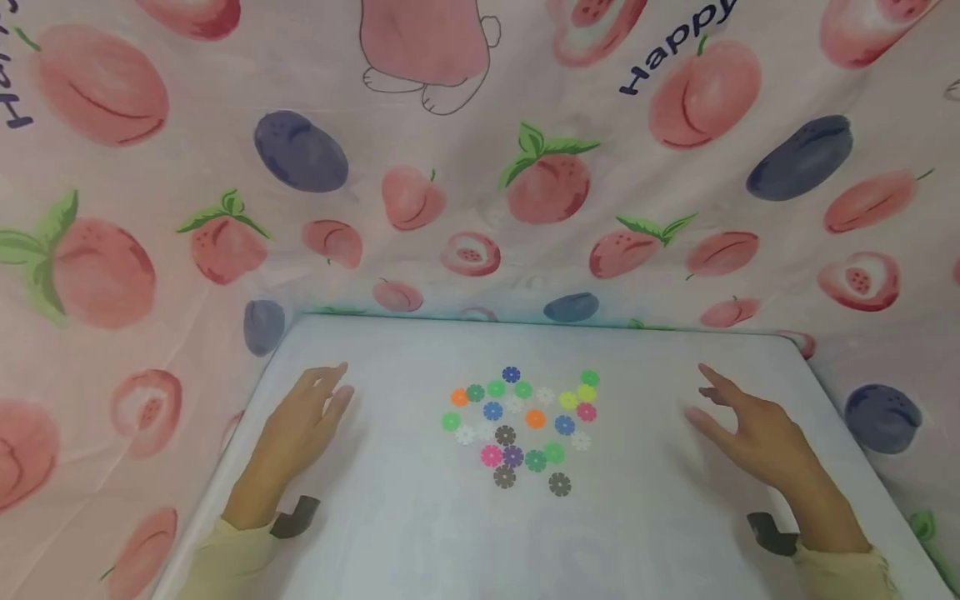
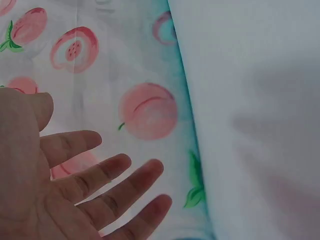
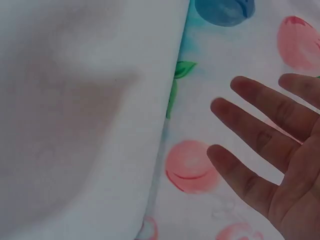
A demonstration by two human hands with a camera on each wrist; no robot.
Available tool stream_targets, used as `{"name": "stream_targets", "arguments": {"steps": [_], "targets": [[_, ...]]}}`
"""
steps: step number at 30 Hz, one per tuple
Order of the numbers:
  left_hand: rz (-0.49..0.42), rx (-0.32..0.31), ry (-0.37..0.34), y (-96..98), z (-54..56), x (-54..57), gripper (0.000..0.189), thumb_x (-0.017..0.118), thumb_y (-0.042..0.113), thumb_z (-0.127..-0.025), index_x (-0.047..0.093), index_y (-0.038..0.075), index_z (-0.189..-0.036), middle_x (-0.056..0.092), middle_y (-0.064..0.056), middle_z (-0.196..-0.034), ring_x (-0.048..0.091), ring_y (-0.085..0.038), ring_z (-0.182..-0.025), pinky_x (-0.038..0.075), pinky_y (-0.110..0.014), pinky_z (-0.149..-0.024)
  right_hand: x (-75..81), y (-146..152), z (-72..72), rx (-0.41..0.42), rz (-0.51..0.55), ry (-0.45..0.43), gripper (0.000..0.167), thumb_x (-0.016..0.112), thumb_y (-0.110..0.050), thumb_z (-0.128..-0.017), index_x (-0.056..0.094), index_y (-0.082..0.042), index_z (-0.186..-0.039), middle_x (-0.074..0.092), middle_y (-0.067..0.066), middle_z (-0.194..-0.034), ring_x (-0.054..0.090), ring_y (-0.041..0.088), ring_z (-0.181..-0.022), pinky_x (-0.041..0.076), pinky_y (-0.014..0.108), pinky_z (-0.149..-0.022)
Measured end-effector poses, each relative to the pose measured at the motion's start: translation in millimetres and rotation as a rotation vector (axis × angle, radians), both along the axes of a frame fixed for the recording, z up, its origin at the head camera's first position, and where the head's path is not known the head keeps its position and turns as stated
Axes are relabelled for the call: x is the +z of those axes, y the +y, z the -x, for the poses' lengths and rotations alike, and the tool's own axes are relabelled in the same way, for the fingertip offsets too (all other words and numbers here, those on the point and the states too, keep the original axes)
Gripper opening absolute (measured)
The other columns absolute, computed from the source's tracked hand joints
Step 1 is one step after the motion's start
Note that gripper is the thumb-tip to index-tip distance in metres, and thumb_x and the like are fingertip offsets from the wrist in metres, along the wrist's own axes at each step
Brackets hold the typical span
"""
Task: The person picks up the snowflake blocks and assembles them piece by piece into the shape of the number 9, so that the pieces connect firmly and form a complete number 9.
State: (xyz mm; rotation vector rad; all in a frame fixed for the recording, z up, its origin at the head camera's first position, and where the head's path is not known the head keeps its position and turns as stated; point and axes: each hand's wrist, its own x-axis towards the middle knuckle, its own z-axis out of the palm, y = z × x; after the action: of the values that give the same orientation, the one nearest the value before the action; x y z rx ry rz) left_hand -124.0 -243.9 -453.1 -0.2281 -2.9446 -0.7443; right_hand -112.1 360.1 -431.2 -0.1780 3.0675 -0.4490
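Several small notched discs, like plastic snowflake building pieces, lie loosely grouped mid-table in the head view; among them are a blue disc (image 1: 511, 375), an orange disc (image 1: 535, 418), a pink disc (image 1: 491, 455) and a grey-brown disc (image 1: 559, 484). To the left of the group, my left hand (image 1: 300, 429) hovers over the table with relaxed fingers and holds nothing. On the other side, my right hand (image 1: 761, 433) is likewise raised, fingers apart, touching no disc. Both wrist views show spread fingers and bare palms, with no discs in sight.
The discs rest on a white table (image 1: 390, 533) with rounded far corners. A fruit-printed cloth (image 1: 465, 167) hangs behind it and along both sides. Dark straps with small mounts, such as the left one (image 1: 296, 517), sit at the wrists beside pale yellow sleeves (image 1: 232, 558).
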Motion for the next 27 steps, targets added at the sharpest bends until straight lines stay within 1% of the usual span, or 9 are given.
{"name": "stream_targets", "arguments": {"steps": [4, 6, 9, 12, 13, 15, 18, 23, 27], "targets": [[-0.135, -0.018, -0.03, 8.0, 8.8, -15.3, 0.058, 0.037, 0.046, -0.11, 0.05, 0.006, -0.149, 0.052, -0.019, -0.145, 0.064, -0.038, -0.114, 0.052, -0.059, -0.096, -8.4, -5.9, 5.3, 0.044, 0.09, 0.022, 0.07, 0.06, -0.05, -0.1, 0.04, -0.011, -0.155, 0.071, 0.02, -0.126, 0.064, 0.049, -0.114, 0.049, 0.07, -0.091], [-0.187, -0.02, -0.05, 12.2, 11.3, -21.5, 0.056, 0.038, 0.046, -0.11, 0.051, 0.007, -0.148, 0.053, -0.018, -0.144, 0.065, -0.036, -0.113, 0.054, -0.056, -0.094, -13.6, -10.1, 7.3, 0.071, 0.142, 0.04, 0.063, 0.062, -0.045, -0.1, 0.048, -0.009, -0.15, 0.073, 0.017, -0.121, 0.068, 0.043, -0.109, 0.053, 0.064, -0.089], [-0.265, -0.004, -0.09, 20.4, 14.2, -28.5, 0.055, 0.04, 0.048, -0.109, 0.054, 0.011, -0.146, 0.056, -0.013, -0.142, 0.068, -0.03, -0.11, 0.057, -0.049, -0.09, -22.5, -15.4, 11.0, 0.108, 0.208, 0.086, 0.049, 0.067, -0.035, -0.099, 0.059, -0.008, -0.139, 0.077, 0.012, -0.11, 0.073, 0.034, -0.097, 0.06, 0.051, -0.081], [-0.358, 0.012, -0.142, 29.6, 15.8, -33.4, 0.053, 0.045, 0.049, -0.107, 0.057, 0.013, -0.143, 0.058, -0.009, -0.137, 0.071, -0.024, -0.1, 0.059, -0.038, -0.082, -29.5, -20.9, 15.0, 0.128, 0.245, 0.086, 0.039, 0.07, -0.032, -0.097, 0.066, -0.01, -0.13, 0.078, 0.007, -0.103, 0.074, 0.025, -0.087, 0.06, 0.038, -0.072], [-0.394, 0.016, -0.16, 33.0, 16.5, -34.8, 0.051, 0.046, 0.049, -0.107, 0.058, 0.013, -0.142, 0.059, -0.009, -0.136, 0.072, -0.023, -0.097, 0.059, -0.035, -0.079, -31.3, -22.7, 16.3, 0.129, 0.256, 0.071, 0.038, 0.07, -0.032, -0.097, 0.068, -0.011, -0.128, 0.078, 0.006, -0.101, 0.074, 0.023, -0.086, 0.059, 0.035, -0.07], [-0.449, 0.025, -0.196, 39.6, 18.0, -39.0, 0.05, 0.049, 0.049, -0.105, 0.059, 0.015, -0.14, 0.06, -0.008, -0.134, 0.072, -0.02, -0.092, 0.059, -0.029, -0.075, -33.9, -27.0, 18.7, 0.12, 0.268, 0.027, 0.036, 0.068, -0.036, -0.098, 0.069, -0.013, -0.127, 0.077, 0.002, -0.1, 0.072, 0.02, -0.088, 0.056, 0.031, -0.071], [-0.521, 0.042, -0.242, 48.8, 20.6, -46.6, 0.048, 0.054, 0.049, -0.104, 0.062, 0.016, -0.136, 0.061, -0.008, -0.132, 0.072, -0.02, -0.087, 0.059, -0.026, -0.071, -38.7, -33.7, 23.2, 0.095, 0.31, -0.059, 0.037, 0.066, -0.041, -0.099, 0.07, -0.015, -0.125, 0.076, -0.001, -0.1, 0.069, 0.018, -0.092, 0.053, 0.03, -0.072], [-0.575, 0.07, -0.293, 63.1, 23.8, -61.9, 0.042, 0.061, 0.048, -0.101, 0.066, 0.018, -0.129, 0.066, -0.008, -0.123, 0.071, -0.018, -0.083, 0.059, -0.029, -0.071, -44.9, -44.7, 30.5, 0.049, 0.398, -0.242, 0.041, 0.066, -0.045, -0.098, 0.07, -0.015, -0.126, 0.073, 0.001, -0.099, 0.064, 0.019, -0.09, 0.054, 0.031, -0.074], [-0.6, 0.066, -0.315, 73.9, 25.9, -73.7, 0.036, 0.066, 0.041, -0.099, 0.067, 0.018, -0.126, 0.068, -0.006, -0.121, 0.071, -0.016, -0.082, 0.06, -0.03, -0.071, -50.5, -51.4, 34.6, 0.042, 0.453, -0.326, 0.036, 0.07, -0.038, -0.096, 0.071, -0.015, -0.124, 0.071, 0.003, -0.102, 0.063, 0.02, -0.089, 0.055, 0.032, -0.074]]}}
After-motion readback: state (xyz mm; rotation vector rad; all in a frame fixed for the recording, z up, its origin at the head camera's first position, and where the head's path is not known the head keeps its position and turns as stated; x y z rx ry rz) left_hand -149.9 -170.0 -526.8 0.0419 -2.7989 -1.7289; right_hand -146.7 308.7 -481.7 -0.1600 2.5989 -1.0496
